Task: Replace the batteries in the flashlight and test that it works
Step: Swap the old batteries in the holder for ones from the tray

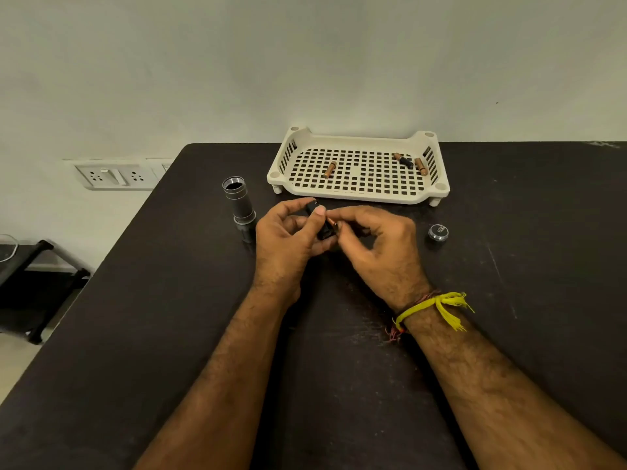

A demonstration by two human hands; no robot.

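Note:
My left hand point(288, 242) grips a small black battery holder point(320, 222) between thumb and fingers, above the dark table. My right hand point(376, 245) pinches a copper-coloured battery point(333, 224) whose tip touches the holder's side. The grey flashlight body point(239, 206) stands on its head end with the open tube up, left of my hands. Its round tail cap point(438, 232) lies on the table to the right. In the cream tray point(359, 195) lie one battery point(329, 169) on the left and two batteries point(411, 162) on the right.
The black table point(169, 334) runs to the wall at the back, where the tray stands. The table's left edge slants past a wall socket panel point(115, 176) and a black rack point(30, 286) on the floor.

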